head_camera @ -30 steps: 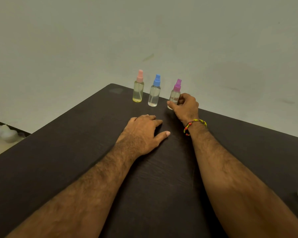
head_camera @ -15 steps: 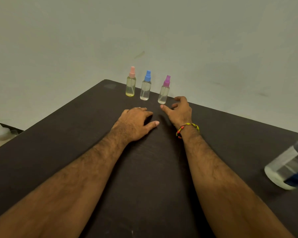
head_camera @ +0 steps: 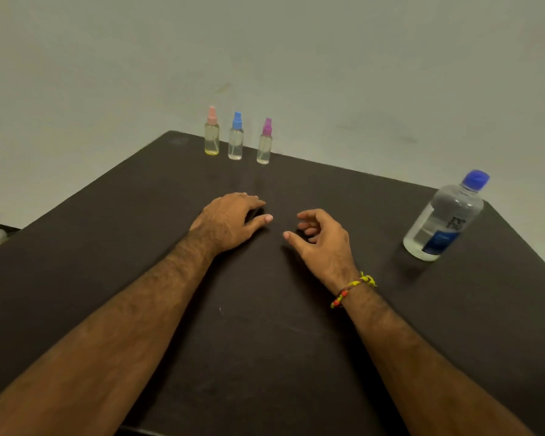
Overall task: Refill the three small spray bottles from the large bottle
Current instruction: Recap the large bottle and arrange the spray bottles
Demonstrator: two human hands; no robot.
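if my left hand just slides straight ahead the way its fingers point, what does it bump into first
Probably the small clear spray bottle with the purple cap. The left hand rests on the dark table, fingers aimed toward the far edge and slightly right. The table between looks bare, though depth is hard to judge; it might slip past.

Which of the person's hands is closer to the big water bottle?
The right hand. It lies on the table left of the large bottle, apart from it and holding nothing. The left hand rests farther left, beyond the right one.
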